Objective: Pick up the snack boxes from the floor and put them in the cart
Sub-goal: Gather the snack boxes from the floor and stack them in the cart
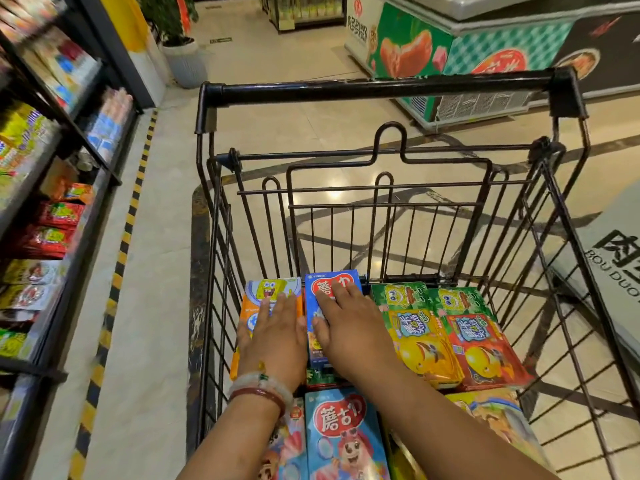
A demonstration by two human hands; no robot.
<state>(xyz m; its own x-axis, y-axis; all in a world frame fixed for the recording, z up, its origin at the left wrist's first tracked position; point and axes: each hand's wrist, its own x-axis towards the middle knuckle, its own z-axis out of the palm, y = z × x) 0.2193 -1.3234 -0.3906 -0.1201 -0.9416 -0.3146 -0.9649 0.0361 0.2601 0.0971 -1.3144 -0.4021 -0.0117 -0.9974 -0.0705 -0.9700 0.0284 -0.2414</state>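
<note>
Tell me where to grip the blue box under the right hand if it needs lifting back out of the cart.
Pinch the blue box across its long side edges near the far end, coming from above. It lies flat, and the right hand covers its middle. The orange box sits close along one side, so that gap looks tight.

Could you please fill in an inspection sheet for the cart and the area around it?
Surface: black wire cart on tiled floor.
Job's things: orange box, blue box, green boxes and more lie flat in the cart.
Clutter: nothing seen.
Hands: left hand flat on the orange box; right hand flat on the blue box, fingers straight.
Cables: nothing seen.
Surroundings: snack shelves on the left, freezer ahead.
</note>
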